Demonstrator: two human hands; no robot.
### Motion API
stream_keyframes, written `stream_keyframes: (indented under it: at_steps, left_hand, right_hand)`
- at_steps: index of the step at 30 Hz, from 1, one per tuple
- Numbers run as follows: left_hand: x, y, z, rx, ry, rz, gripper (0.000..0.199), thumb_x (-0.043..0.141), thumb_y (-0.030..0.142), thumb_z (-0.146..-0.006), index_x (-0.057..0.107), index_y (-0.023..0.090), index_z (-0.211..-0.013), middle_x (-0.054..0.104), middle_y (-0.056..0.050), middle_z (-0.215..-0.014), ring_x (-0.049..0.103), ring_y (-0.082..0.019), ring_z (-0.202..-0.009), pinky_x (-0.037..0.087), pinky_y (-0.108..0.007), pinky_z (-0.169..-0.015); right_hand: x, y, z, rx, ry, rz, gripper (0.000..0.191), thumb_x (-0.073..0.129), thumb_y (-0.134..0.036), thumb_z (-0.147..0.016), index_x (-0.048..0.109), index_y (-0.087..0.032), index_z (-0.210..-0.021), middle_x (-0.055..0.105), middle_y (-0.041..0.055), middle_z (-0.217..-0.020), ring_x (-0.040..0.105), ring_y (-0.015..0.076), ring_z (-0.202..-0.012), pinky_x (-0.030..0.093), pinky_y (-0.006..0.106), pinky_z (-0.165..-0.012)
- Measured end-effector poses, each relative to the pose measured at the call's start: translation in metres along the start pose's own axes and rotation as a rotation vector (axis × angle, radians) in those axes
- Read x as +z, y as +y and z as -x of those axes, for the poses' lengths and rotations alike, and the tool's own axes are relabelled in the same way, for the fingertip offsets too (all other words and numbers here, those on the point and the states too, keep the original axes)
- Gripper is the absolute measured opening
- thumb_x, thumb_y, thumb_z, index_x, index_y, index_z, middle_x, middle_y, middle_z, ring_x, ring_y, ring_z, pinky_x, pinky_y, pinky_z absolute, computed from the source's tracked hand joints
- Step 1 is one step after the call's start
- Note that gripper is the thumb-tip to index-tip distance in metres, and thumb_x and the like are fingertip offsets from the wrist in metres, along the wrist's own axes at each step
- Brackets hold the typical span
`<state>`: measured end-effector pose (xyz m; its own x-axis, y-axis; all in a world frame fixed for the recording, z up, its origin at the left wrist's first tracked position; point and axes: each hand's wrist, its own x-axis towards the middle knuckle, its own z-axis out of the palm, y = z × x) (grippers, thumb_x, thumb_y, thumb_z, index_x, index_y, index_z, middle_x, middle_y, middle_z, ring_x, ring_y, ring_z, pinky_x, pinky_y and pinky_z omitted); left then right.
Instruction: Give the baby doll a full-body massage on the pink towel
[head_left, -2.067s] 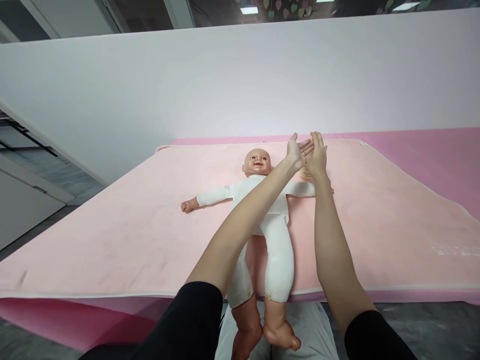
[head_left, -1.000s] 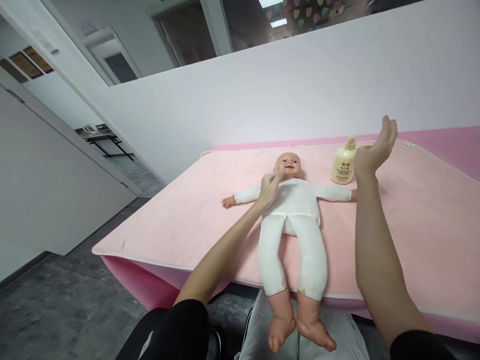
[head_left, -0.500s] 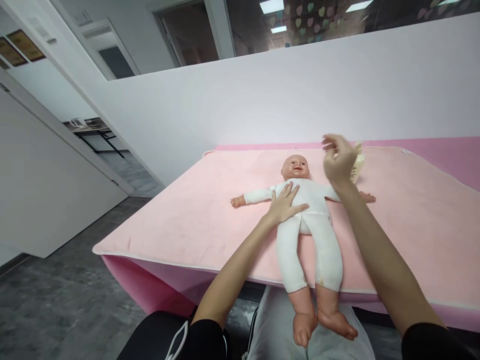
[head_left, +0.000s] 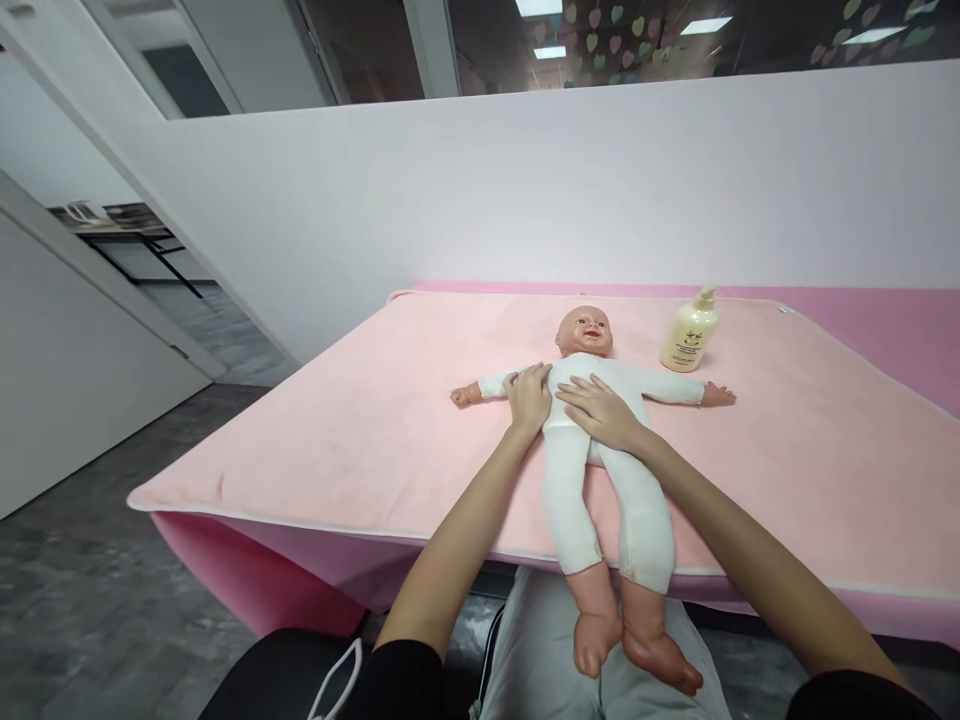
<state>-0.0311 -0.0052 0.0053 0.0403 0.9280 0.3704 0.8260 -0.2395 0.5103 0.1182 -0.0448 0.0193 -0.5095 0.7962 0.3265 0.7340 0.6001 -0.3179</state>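
A baby doll (head_left: 645,510) with a white cloth body lies face up, its head toward the wall and its feet hanging over the near table edge. My left hand (head_left: 529,398) rests against the left side of the doll's torso, fingers bent over its edge near the armpit. Flat across the belly lies my right hand (head_left: 600,412), its fingers stretched toward the left. Neither hand grasps anything. A pale yellow pump bottle (head_left: 688,335) stands upright beyond the doll's arm on the right.
A light pink blanket (head_left: 337,430) covers the table, over a darker pink cloth (head_left: 255,570). Behind it rises a white wall (head_left: 525,190) with a window above. A grey door (head_left: 75,350) is at the left; my legs are under the near edge.
My right hand has come down from the raised position beside the bottle onto the doll's belly. My left hand has shifted left to the torso's side. The bottle is now in full view.
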Motion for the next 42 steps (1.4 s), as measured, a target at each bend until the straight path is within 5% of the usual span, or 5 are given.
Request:
stream_keyframes:
  at_steps: [12,20,27,35,42]
  left_hand:
    - [-0.01,0.015,0.012,0.304,-0.15,0.618,0.027,0.05,0.028,-0.084,0.07,0.017,-0.098,0.07,-0.006,-0.102,0.064,-0.018,-0.097,0.046,-0.031,-0.093]
    - [-0.025,0.035,0.011,0.53,-0.642,0.176,0.04,0.039,0.048,-0.091,0.052,0.037,-0.128,0.028,0.003,-0.15,0.018,-0.021,-0.142,-0.003,-0.052,-0.113]
    - [-0.005,0.028,0.0,0.197,-0.416,0.011,0.068,0.037,0.063,-0.086,0.025,0.032,-0.145,0.011,-0.005,-0.155,0.007,-0.029,-0.143,-0.004,-0.064,-0.107]
    - [0.01,0.007,-0.005,0.081,-0.109,0.029,0.048,0.026,0.034,-0.094,0.044,0.021,-0.136,0.043,-0.009,-0.142,0.028,-0.026,-0.138,0.013,-0.053,-0.112]
    - [0.003,-0.002,-0.004,0.053,0.071,0.02,0.038,0.033,0.017,-0.085,0.064,0.02,-0.108,0.065,-0.008,-0.116,0.053,-0.023,-0.118,0.008,-0.052,-0.114]
  right_hand:
    - [-0.001,0.024,-0.005,0.434,0.105,0.026,0.049,0.033,-0.04,-0.093,0.04,-0.025,-0.139,0.028,0.0058,-0.15,0.023,0.0266,-0.14,0.014,0.057,-0.112]
    - [0.001,0.059,0.003,0.561,0.528,-0.376,0.046,0.03,-0.019,-0.084,0.061,-0.013,-0.117,0.061,0.0101,-0.122,0.055,0.0196,-0.115,0.037,0.04,-0.105]
    - [-0.006,0.038,0.002,0.535,0.724,-0.49,0.036,0.04,-0.017,-0.074,0.07,-0.015,-0.095,0.07,0.0073,-0.101,0.064,0.0198,-0.097,0.047,0.036,-0.095]
    - [-0.005,-0.004,0.013,-0.029,0.228,-0.37,0.035,0.042,-0.013,-0.074,0.074,-0.025,-0.084,0.072,-0.0015,-0.089,0.068,0.0166,-0.088,0.051,0.032,-0.089]
    - [-0.005,0.006,0.006,0.007,0.072,-0.133,0.04,0.035,-0.023,-0.089,0.062,-0.026,-0.117,0.058,0.0007,-0.128,0.044,0.0189,-0.129,0.016,0.05,-0.115]
